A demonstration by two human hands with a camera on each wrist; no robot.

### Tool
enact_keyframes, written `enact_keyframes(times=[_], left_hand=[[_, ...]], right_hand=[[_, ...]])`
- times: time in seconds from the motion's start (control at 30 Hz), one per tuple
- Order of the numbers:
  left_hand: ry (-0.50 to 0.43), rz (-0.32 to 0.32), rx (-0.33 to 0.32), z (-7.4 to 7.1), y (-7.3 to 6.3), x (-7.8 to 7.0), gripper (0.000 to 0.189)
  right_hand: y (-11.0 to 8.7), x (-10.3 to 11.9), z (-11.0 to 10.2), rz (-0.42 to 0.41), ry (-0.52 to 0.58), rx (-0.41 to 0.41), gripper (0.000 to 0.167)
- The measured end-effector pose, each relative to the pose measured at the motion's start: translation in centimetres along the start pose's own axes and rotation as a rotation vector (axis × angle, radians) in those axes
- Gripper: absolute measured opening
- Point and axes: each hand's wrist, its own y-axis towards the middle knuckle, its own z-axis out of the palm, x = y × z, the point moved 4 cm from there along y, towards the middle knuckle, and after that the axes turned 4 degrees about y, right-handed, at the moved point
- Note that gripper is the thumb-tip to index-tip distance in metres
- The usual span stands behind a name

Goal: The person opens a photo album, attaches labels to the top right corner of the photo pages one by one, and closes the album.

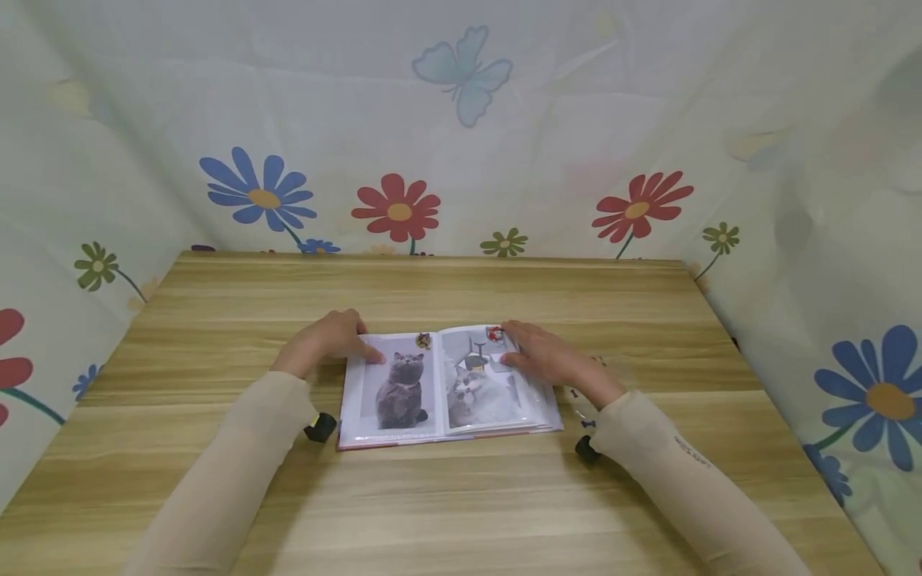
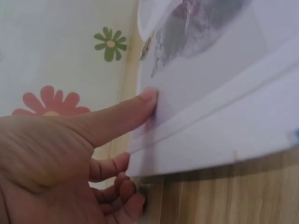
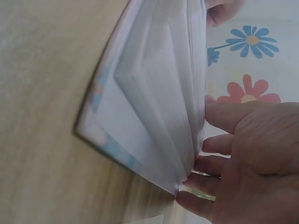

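A photo album [image 1: 441, 384] lies spread on the table. Its left page shows a grey cat photo [image 1: 400, 396]; on the right page is a photo of a pale cat [image 1: 475, 392]. Small cartoon stickers mark both pages near the top. At the upper left corner, my left hand [image 1: 327, 336] grips the edge, its thumb [image 2: 124, 119] on the page and the other fingers bent at the rim. My right hand [image 1: 543, 354] holds the upper right edge, with thumb on the page and fingertips against the fanned sheets [image 3: 163, 102].
The wooden table [image 1: 446, 512] extends around the album. A clear sheet with small dark bone shapes [image 1: 587, 422] lies beside the album, partly under my right wrist. Behind the table hangs a white flowered curtain [image 1: 547, 136], which also encloses both sides.
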Motion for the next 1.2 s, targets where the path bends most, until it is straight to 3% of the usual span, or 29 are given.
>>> enact_keyframes(times=[0.23,0.4,0.73,0.9,1.2], left_hand=[[-0.096,0.039,-0.075,-0.6,0.0,0.6,0.055],[-0.141,0.063,-0.126,-1.3,-0.5,0.1,0.049],[-0.282,0.098,-0.273,-2.6,-2.3,-4.0,0.057],[-0.326,0.142,-0.307,-2.7,-2.7,-5.9,0.057],[-0.353,0.249,-0.349,-2.3,-3.6,-9.9,0.064]], right_hand=[[-0.2,-0.2,-0.1,-0.013,0.0,-0.007,0.069],[-0.5,-0.3,0.0,-0.039,0.005,-0.023,0.069],[-0.8,-0.6,-0.5,-0.121,0.053,-0.078,0.065],[-1.1,-0.3,-1.1,-0.167,0.055,-0.13,0.06],[-1.9,0.5,-1.9,-0.173,0.079,-0.164,0.06]])
